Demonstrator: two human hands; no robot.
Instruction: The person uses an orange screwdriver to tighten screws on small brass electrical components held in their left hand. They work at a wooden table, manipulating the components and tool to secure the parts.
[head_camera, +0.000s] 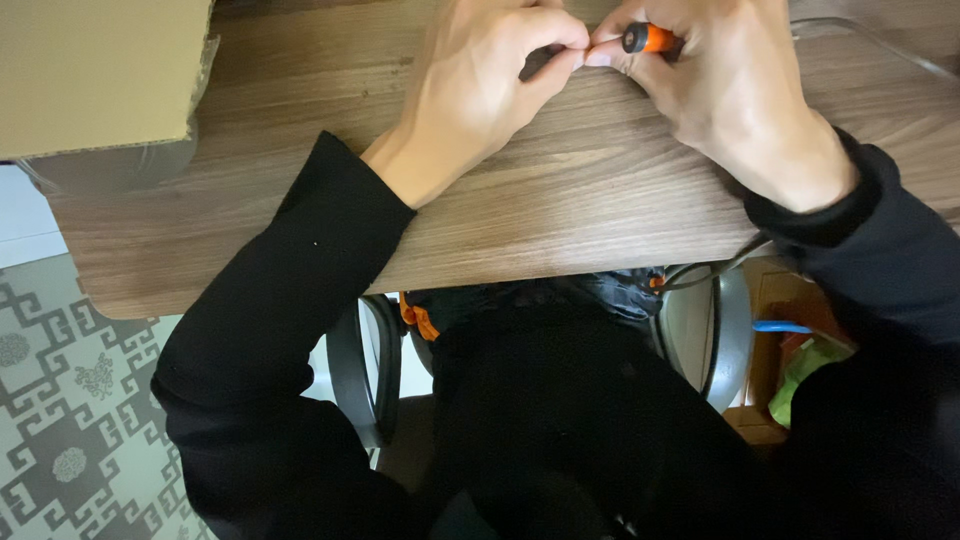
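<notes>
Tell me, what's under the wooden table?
Under the wooden table show the person's dark-clothed lap, a chair's grey armrests and a patterned floor. The tabletop hides everything further beneath it.

1. Cardboard box: stands at the upper left corner of the view, on the far left end of the wooden table. Plain tan-brown card with a flat, unmarked face turned to the camera. Its right edge runs roughly straight down, with a slightly ragged, torn-looking corner at the upper right. Its lower side shows a darker, shadowed grey-brown strip where it meets the table. Only part of it is in view, cut off by the top and left edges. It lies well apart from both hands.

2. No labels, signs or screens can be made out in this view.
</notes>
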